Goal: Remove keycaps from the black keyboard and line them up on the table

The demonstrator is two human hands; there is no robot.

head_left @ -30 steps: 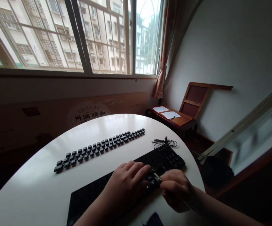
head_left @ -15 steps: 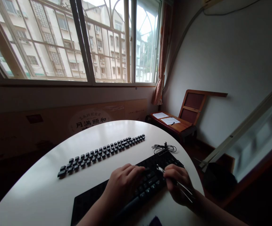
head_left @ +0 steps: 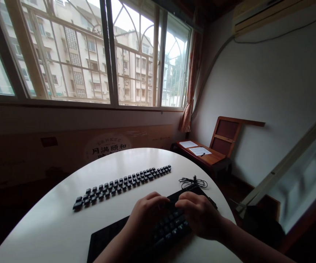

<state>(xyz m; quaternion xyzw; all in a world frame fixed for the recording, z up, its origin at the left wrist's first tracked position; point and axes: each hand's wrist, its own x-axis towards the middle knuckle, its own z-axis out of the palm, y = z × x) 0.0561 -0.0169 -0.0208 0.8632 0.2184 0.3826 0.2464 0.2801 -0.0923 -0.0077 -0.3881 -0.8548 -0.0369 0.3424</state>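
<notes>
On the near side of the round white table [head_left: 50, 223] lies a black keyboard [head_left: 171, 228], part of its upper side covered by my hands. Its left part looks bare and dark, while black keycaps still show at the middle. My left hand [head_left: 145, 213] is over the middle of the keyboard, fingers curled together; what they hold, if anything, is hidden. Close beside it, my right hand [head_left: 198, 215] is closed above the keyboard's right part. The silver keycap puller seen in it earlier is now hidden behind the fingers. Loose black keycaps [head_left: 125, 184] stand in slanting rows beyond the keyboard.
A coiled black cable [head_left: 193, 182] lies at the keyboard's far right end. Beyond the table are a wooden chair [head_left: 218, 157] with papers [head_left: 200, 151] on it, a barred window [head_left: 89, 65] and a cardboard panel [head_left: 64, 153]. A pale slanting frame [head_left: 270, 175] leans at right.
My right hand has drawn back from the keys, turned and come close to my left fingertips, so the keycap puller is out of sight. The camera view has tilted up.
</notes>
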